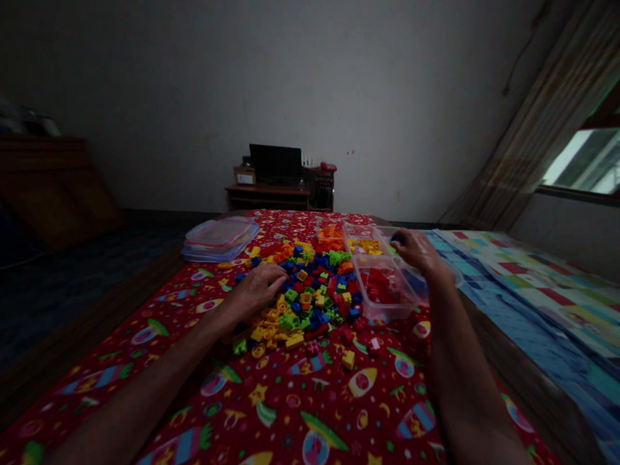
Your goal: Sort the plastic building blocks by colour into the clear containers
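Note:
A heap of small plastic bricks (310, 290) in blue, yellow, green, red and orange lies on a red patterned cloth (300, 400). My left hand (256, 290) rests on the heap's left edge, fingers curled into the bricks; what it grips is hidden. My right hand (414, 248) is over the clear boxes at the right, fingers closed on a dark blue brick (397, 238). The nearest clear box (387, 287) holds red bricks. Behind it, a box (364, 245) holds yellow bricks and another (331, 231) holds orange ones.
Stacked clear lids (220, 237) lie at the cloth's far left. A few loose bricks (347, 359) lie nearer me. A colourful checked mat (527, 284) lies to the right. A low wooden stand with a dark screen (276, 166) is against the far wall.

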Demonstrator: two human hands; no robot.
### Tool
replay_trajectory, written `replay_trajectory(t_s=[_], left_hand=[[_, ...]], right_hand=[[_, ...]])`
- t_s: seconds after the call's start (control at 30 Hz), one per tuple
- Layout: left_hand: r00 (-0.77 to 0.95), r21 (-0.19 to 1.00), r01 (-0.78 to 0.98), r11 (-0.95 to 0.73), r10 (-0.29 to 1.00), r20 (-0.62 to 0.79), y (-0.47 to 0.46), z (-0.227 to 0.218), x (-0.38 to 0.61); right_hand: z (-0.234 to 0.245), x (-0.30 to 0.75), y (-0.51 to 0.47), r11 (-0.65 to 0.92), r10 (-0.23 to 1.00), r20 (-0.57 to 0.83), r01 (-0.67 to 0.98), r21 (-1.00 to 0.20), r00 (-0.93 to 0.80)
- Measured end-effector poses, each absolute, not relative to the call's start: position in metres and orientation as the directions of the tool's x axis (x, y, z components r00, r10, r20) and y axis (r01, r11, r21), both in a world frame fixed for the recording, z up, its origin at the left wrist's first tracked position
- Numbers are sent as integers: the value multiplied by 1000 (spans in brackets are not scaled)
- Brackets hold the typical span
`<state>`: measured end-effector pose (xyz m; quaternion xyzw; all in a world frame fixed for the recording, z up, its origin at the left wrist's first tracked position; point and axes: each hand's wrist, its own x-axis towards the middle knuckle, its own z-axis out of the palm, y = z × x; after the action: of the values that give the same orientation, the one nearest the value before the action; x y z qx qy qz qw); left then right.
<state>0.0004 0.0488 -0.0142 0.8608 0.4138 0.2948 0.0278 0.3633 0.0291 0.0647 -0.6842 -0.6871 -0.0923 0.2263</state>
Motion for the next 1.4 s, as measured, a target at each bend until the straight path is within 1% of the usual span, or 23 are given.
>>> replay_trajectory(t_s=[0.07,0.17,0.23,0.27,0.37,0.47,0.53,0.6,0.67,0.8,0.97,1.1,1.23,1.33,1.4], left_hand=[[489,299,696,-653,736,469,51,-16,-1],[477,307,703,-642,745,466,52,-18,-2],[474,309,703,-640,746,467,52,-20,-2],[480,306,702,-643,745,464,52,-21,-2],[520,275,696,-663,730,443,53,-28,0],[547,215,706,-674,713,439,56,-39,1],[553,187,715,-674,709,438,57,-44,2],[554,182,717,-673,709,436,56,-45,3],[538,194,720,-666,713,450,55,-42,5],[488,197,746,-636,724,488,53,-29,6],[436,192,778,-599,734,521,55,-17,1],[380,217,812,-542,772,509,53,-9,-2],[363,237,813,-532,781,508,50,-6,-1],[374,251,800,-546,779,503,49,-6,2],[391,255,788,-560,775,496,48,-8,3]], right_hand=[[65,388,22,-107,917,367,983,-147,155],[65,413,12,-239,930,248,959,-149,270],[65,417,10,-283,918,236,943,-177,319],[65,415,11,-279,909,264,942,-188,322],[68,396,18,-186,876,409,962,-201,255],[70,356,25,3,861,496,975,-224,111],[68,323,26,174,869,493,955,-240,-35],[62,290,24,313,880,434,924,-221,-194],[51,265,22,373,880,379,910,-180,-286],[24,244,26,413,875,321,905,-106,-362],[12,238,33,504,847,263,855,-121,-462],[11,229,24,499,861,159,863,-78,-484],[3,226,16,491,856,195,871,-22,-478],[0,226,14,485,864,170,874,-33,-474],[1,226,14,499,860,164,865,-61,-484]])
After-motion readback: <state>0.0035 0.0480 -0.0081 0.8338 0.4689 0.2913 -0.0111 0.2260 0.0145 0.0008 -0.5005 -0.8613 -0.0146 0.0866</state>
